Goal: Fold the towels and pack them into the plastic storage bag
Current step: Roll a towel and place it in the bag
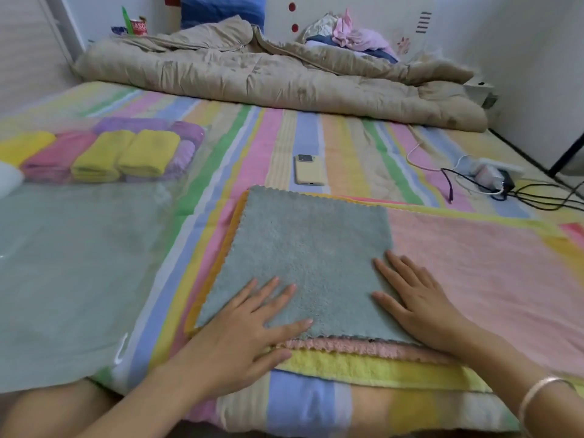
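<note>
The grey towel (303, 245) lies on a pink towel (489, 267) on the bed (341, 143), its longer side running away from the person. The left hand (249, 320) and right hand (417, 298) press it flat, fingers straight, grasping nothing.

Left hand (249, 320) and right hand (414, 298) lie flat, fingers straight, on a folded grey-green fleece towel (303, 248). It tops a pink towel (474, 257). A clear plastic storage bag (79, 248) at left contains rolled towels (104, 156).

Soft even daylight, faint shadows, wide-angle bowing, slightly blurred edges
</note>
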A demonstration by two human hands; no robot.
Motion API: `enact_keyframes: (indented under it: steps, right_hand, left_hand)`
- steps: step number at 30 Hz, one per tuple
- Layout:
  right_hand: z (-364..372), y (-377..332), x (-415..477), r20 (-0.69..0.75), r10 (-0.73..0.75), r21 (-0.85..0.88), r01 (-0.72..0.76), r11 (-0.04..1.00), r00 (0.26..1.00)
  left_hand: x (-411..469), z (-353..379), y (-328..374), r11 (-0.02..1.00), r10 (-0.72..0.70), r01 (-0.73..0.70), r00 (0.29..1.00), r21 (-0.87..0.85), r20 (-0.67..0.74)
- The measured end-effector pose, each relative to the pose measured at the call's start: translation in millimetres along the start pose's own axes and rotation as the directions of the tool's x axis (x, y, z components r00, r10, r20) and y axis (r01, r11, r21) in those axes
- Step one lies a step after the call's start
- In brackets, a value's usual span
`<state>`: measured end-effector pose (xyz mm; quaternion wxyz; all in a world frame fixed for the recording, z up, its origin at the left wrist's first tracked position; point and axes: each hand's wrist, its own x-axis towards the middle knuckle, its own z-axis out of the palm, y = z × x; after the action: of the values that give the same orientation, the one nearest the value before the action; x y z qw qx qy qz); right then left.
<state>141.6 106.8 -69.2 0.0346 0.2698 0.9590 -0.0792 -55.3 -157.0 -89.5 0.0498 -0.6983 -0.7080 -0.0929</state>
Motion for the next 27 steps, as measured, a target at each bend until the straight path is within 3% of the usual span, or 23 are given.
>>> enact_keyframes:
  steps: [2, 4, 6, 9, 13, 16, 18, 22, 27]
  right_hand:
    - [-4.1, -0.6, -3.7, -0.104, 0.038, 0.198, -0.017, 0.980, 0.994]
    - [-10.4, -4.6, -8.0, -0.228, 0.196, 0.513, -0.054, 0.857, 0.954]
    - [-15.9, -6.9, -8.0, -0.161, 0.378, 0.770, -0.124, 0.626, 0.912]
    - [-23.2, -5.0, -2.1, 0.035, 0.428, 0.892, -0.222, 0.394, 0.903]
    - [-35.5, -6.9, 3.4, 0.206, 0.377, 0.941, -0.289, 0.179, 0.903]
    - [-43.6, -0.1, 13.1, 0.341, 0.327, 0.940, -0.326, -0.102, 0.881]
    - [-45.2, 6.8, 25.6, 0.376, 0.292, 0.922, -0.324, -0.210, 0.880]
    - [-48.5, 11.8, 58.9, 0.370, 0.297, 0.917, -0.296, -0.267, 0.880]
    - [-58.4, 10.4, 97.6, 0.342, 0.332, 0.940, -0.313, -0.138, 0.879]
  left_hand:
    - [3.2, -10.8, 6.3, 0.989, -0.064, 0.057, 0.997, -0.136, -0.049]
    - [16.1, -20.2, 17.9, 0.963, -0.148, 0.104, 0.974, -0.247, -0.170]
    - [37.1, -26.9, 35.9, 0.943, -0.203, 0.115, 0.942, -0.312, -0.266]
    - [74.4, -29.0, 69.5, 0.902, -0.253, 0.123, 0.927, -0.414, -0.278]
    - [124.8, -36.3, 108.6, 0.863, -0.361, 0.283, 0.925, -0.419, -0.119]
    - [156.2, -44.1, 131.8, 0.851, -0.488, 0.502, 0.865, -0.153, 0.118]
    - [170.5, -40.1, 143.4, 0.844, -0.518, 0.536, 0.821, -0.013, 0.240]
    - [182.2, -31.8, 153.7, 0.840, -0.537, 0.529, 0.782, 0.118, 0.318]
    - [176.2, -44.5, 143.6, 0.826, -0.537, 0.563, 0.772, 0.026, 0.340]
